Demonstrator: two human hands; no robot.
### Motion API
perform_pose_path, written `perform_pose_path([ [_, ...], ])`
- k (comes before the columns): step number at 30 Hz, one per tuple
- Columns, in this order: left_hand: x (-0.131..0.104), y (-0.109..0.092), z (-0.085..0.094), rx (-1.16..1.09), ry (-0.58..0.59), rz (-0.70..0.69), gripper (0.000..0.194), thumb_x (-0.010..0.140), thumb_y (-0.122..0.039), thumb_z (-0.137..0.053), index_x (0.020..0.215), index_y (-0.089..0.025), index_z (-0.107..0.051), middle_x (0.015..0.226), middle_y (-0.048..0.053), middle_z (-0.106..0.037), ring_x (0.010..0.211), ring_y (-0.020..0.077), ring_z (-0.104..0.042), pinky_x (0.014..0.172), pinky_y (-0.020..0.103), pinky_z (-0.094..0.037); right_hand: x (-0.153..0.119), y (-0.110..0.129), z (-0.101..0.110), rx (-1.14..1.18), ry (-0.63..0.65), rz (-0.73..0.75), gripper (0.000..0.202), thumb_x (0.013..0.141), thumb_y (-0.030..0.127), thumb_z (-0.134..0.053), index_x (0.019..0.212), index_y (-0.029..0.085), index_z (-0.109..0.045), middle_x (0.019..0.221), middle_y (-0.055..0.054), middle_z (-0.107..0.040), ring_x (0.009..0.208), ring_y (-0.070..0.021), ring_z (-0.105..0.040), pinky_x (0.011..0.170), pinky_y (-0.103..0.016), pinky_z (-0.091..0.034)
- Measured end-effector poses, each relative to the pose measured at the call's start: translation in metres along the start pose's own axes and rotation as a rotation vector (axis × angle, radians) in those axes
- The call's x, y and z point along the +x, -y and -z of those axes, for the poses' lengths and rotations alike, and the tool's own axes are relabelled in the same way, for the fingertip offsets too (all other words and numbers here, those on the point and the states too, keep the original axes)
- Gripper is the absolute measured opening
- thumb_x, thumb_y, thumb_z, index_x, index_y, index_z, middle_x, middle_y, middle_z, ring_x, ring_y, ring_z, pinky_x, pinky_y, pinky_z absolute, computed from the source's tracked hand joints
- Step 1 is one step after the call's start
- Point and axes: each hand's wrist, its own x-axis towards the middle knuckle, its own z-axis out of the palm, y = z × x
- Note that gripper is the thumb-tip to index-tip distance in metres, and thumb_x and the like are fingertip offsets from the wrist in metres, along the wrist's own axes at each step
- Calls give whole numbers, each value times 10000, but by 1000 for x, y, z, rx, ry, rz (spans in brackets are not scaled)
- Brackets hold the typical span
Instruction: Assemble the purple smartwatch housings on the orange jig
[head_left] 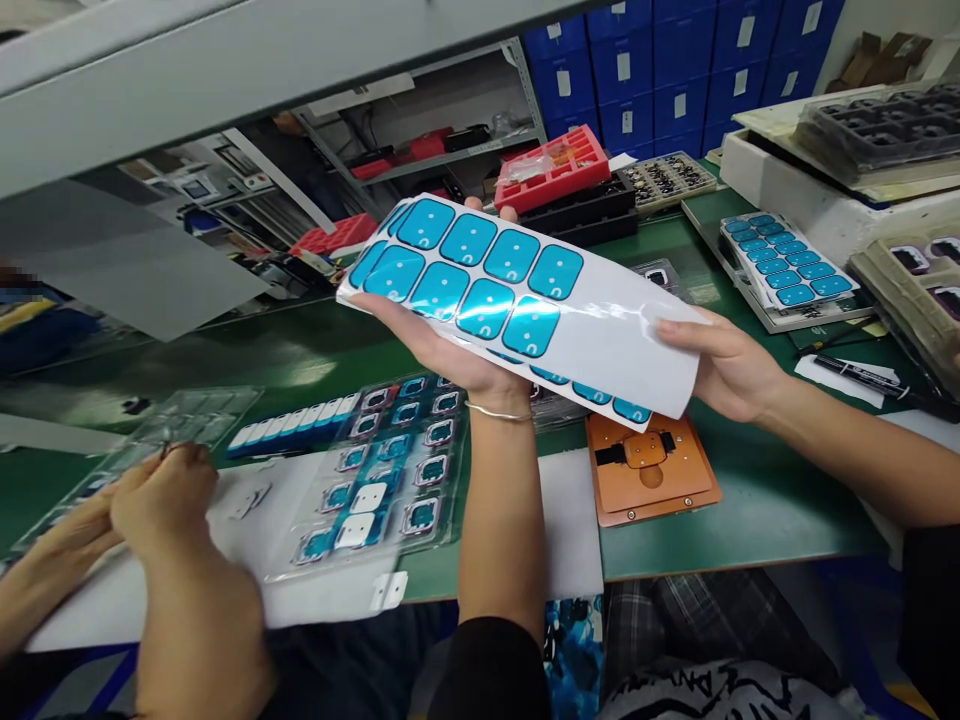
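Note:
I hold a white backing sheet (607, 330) up over the green bench, tilted toward me. Several blue rounded-square stickers (469, 270) fill its left half, and a few more show along its lower edge. My left hand (442, 345) lies palm up under the sheet's left part, with a thin bracelet on the wrist. Gripping the sheet's right edge is my right hand (724, 365), thumb on top. Below the sheet lies an orange fixture plate (652, 475).
A clear tray of small framed parts (390, 460) and a row of blue-white pieces (292, 425) lie at the front left. A co-worker's hands (161, 500) work at the lower left. More sticker sheets (787, 260), a red tray (555, 165) and a pen (877, 380) are to the right.

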Motion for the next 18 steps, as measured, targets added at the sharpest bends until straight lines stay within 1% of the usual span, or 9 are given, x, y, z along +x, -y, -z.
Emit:
perform_pose_path([
  [2,0,2,5,-94,-8,25,761,670,-883,-674,1082,-244,-652,1553,25,-518,1551,352,-314,1192,473,-438,1,-5,-1,-50,-49,40,574,499,350,-946,953,221,-621,964,-15,-682,871,-208,-630,636,-276,-516],
  [4,0,1,7,-146,3,80,718,649,-831,-736,1103,-282,-644,1573,-15,-490,1555,341,-308,1149,502,-491,2,-8,-1,-113,-100,86,603,455,285,-956,905,236,-558,976,15,-634,839,-179,-604,554,-225,-470],
  [6,-2,0,7,-159,33,140,698,580,-774,-810,1082,-315,-653,1562,-51,-498,1566,325,-288,1121,488,-521,3,-10,-1,-145,-143,118,670,439,248,-953,953,264,-523,1051,20,-599,840,-171,-592,482,-190,-422],
  [9,-3,-2,3,-117,68,183,714,486,-733,-855,1067,-359,-677,1521,-88,-539,1562,331,-295,1093,474,-536,4,-9,-1,-127,-140,109,804,427,197,-950,1080,304,-493,1119,9,-583,871,-181,-604,453,-176,-429],
  [11,-3,-3,1,-85,87,170,730,486,-736,-843,1095,-365,-688,1516,-91,-544,1550,357,-311,1091,491,-530,5,-9,-1,-90,-102,80,834,424,177,-956,1099,303,-482,1070,19,-595,833,-164,-605,443,-162,-423],
  [13,-3,-5,2,-84,95,138,716,519,-717,-830,1117,-347,-692,1524,-84,-536,1555,363,-293,1111,501,-516,6,-11,0,-6,-46,42,829,445,217,-971,1113,296,-485,979,40,-605,725,-125,-577,406,-144,-369],
  [15,-2,-8,3,-107,93,91,683,539,-685,-833,1101,-322,-695,1530,-84,-526,1585,353,-212,1135,497,-503,8,-15,1,108,43,-5,763,498,354,-985,1093,272,-515,869,56,-592,632,-92,-528,380,-140,-319],
  [17,-3,-10,3,-125,87,48,646,548,-675,-838,1061,-307,-700,1524,-85,-529,1606,336,-133,1148,481,-500,8,-21,2,179,183,-60,681,548,502,-965,1024,238,-556,784,54,-574,595,-84,-510,373,-146,-320],
  [18,-4,-12,2,-134,85,39,629,554,-675,-838,1048,-308,-703,1517,-84,-535,1608,331,-129,1148,480,-500,8,-24,2,180,258,-87,649,565,528,-957,992,225,-574,763,46,-578,586,-85,-516,369,-149,-328],
])
